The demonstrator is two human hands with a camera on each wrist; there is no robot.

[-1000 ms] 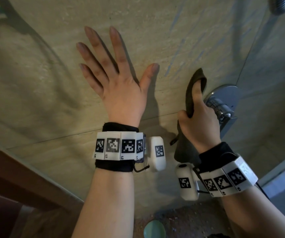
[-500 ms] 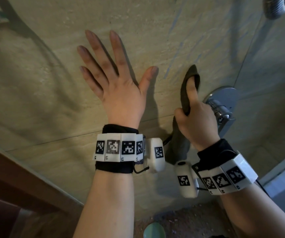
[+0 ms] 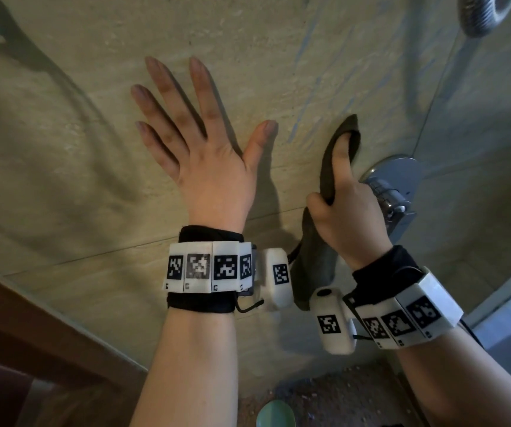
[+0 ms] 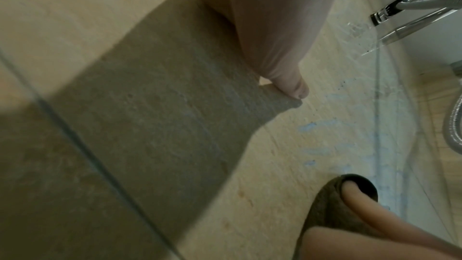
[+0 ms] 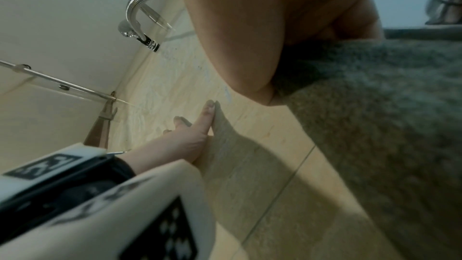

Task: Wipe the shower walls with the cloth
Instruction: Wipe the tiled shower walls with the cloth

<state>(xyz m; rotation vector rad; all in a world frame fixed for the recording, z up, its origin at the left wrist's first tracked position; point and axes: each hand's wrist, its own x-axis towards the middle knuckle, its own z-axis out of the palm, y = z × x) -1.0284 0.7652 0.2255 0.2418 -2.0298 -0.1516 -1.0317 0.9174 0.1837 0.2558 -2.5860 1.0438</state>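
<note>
1. The left hand (image 3: pixel 205 167) lies flat on the shower wall (image 3: pixel 63 134), fingers spread.
2. The right hand (image 3: pixel 349 217) is to its right, pressing the cloth (image 3: pixel 329 167) against the wall.
3. The valve handle (image 3: pixel 386 195) sits just right of the right hand.
4. The shower hose (image 3: pixel 482 13) hangs above the valve handle.

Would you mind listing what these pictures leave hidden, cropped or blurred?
- Head view: the right hand covers part of the metal valve; its handle position is unreadable.
- Head view: the hose is cut by the top edge.
- Head view: the cloth hides the wall beneath, and the left hand covers more.
- Right wrist view: the cloth fills the right side, blurred.
- Left wrist view: the palm blocks the fingers.
</note>
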